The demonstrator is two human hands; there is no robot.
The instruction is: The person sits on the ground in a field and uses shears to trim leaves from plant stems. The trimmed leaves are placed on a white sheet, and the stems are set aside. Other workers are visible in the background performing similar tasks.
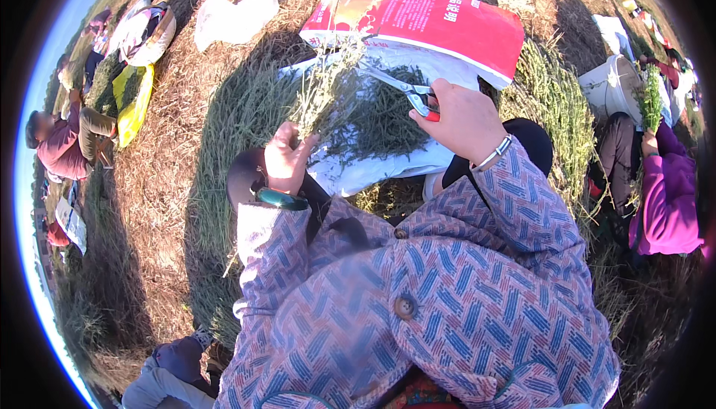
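My left hand (285,157) is closed around the lower end of a bunch of dried herb stems (326,92), whose tops point up and away from me. In my right hand (466,116) are scissors (399,84) with red and grey handles. Their blades reach left toward the stems; whether they touch them I cannot tell. Below both hands a white sheet (358,174) lies spread between my knees. A dark green heap of cut herb (388,122) rests on that sheet.
A red printed bag (432,25) lies beyond the sheet. Piled stalks flank me at left (231,163) and right (548,88). One person with a purple sleeve (667,192) sits at right near a white bucket (608,84). At left, another person (63,144) sits by a yellow bag (134,103).
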